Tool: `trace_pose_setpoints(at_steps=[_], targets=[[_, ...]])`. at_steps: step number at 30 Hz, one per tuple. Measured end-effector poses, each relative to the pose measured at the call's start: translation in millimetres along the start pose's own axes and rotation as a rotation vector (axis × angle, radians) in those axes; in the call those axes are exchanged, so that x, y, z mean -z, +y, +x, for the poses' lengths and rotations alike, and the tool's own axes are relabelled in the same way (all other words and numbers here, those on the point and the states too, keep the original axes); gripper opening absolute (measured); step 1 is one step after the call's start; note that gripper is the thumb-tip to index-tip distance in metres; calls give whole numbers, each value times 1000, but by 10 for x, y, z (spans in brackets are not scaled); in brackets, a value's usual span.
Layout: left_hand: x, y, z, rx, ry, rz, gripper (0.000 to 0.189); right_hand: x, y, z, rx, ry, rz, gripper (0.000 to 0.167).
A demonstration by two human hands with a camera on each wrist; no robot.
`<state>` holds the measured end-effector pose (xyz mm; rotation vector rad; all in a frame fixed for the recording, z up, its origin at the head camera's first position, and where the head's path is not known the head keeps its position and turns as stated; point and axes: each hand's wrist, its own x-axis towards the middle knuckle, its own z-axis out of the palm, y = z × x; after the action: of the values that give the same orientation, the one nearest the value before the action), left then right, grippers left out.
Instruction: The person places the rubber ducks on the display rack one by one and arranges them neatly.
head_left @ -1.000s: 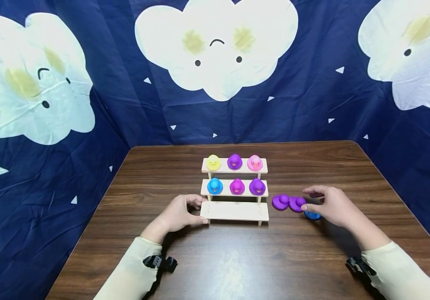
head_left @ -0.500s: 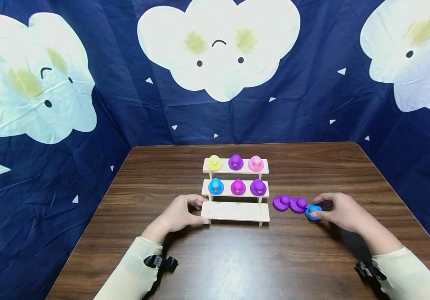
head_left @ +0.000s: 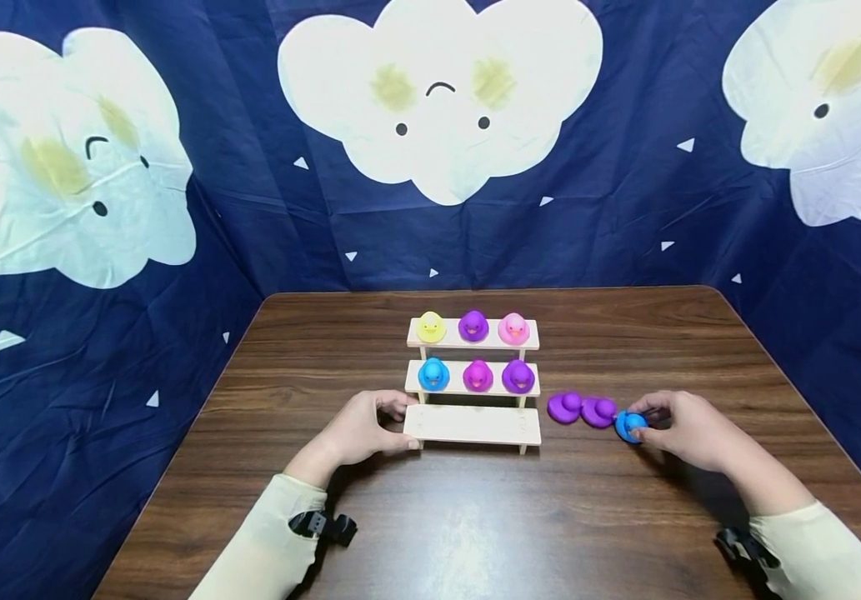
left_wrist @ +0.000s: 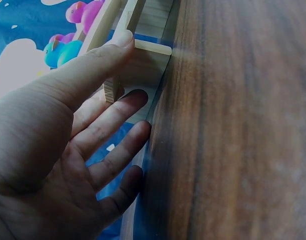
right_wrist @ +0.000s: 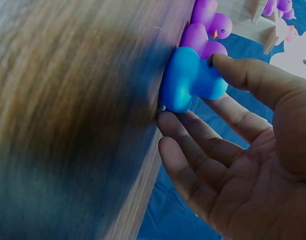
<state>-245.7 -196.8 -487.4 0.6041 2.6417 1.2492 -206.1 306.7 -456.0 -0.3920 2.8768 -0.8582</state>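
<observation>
A three-tier wooden display shelf (head_left: 471,425) stands mid-table. My left hand (head_left: 355,429) grips the left end of its lowest board, thumb at the front and index finger behind, as the left wrist view shows. To the right, my right hand (head_left: 688,429) holds a blue rubber duck (head_left: 628,426) between thumb and fingers, low at the tabletop. In the right wrist view the thumb touches the head of the blue duck (right_wrist: 180,80), while the fingers are by its body. Two purple rubber ducks (head_left: 582,410) lie in a row between that duck and the shelf.
The top tier bears a yellow duck (head_left: 431,327), a purple duck (head_left: 473,326) and a pink duck (head_left: 513,329). On the middle tier sit another blue duck (head_left: 433,375), a magenta duck (head_left: 478,376) and a purple duck (head_left: 518,377). A dark blue cloud-print curtain (head_left: 250,208) surrounds the brown table (head_left: 310,333).
My right hand has moved slightly right and closed its thumb and fingers on the blue duck, which it mostly covered before. My left hand keeps its grip on the shelf.
</observation>
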Motion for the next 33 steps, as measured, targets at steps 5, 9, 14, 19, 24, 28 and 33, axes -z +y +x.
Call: trace_pose_setpoints(at_steps=[5,9,14,19,24,28,33], targets=[[0,-1,-4,-7,-3,-3,52,-3,5,-6,6,-3,6,31],[-8,0,-6,-17,-3,-7,51,-17,9,-10,-5,-4,6,33],[-7,-6,-3,-16,-3,-4,51,-24,-3,-16,-6,-3,-5,31],[0,-2,-6,-12,-4,0,51,-36,-6,-21,-8,8,-6,32],[0,-5,-4,-10,-2,-11,52,-45,0,-21,-4,17,-9,31],[-1,-7,-9,-9,-2,-4,52,-44,-1,-26,-7,17,-11,31],[-2,-3,-11,-7,-2,0,52,-27,-10,-47,-11,28,0,34]])
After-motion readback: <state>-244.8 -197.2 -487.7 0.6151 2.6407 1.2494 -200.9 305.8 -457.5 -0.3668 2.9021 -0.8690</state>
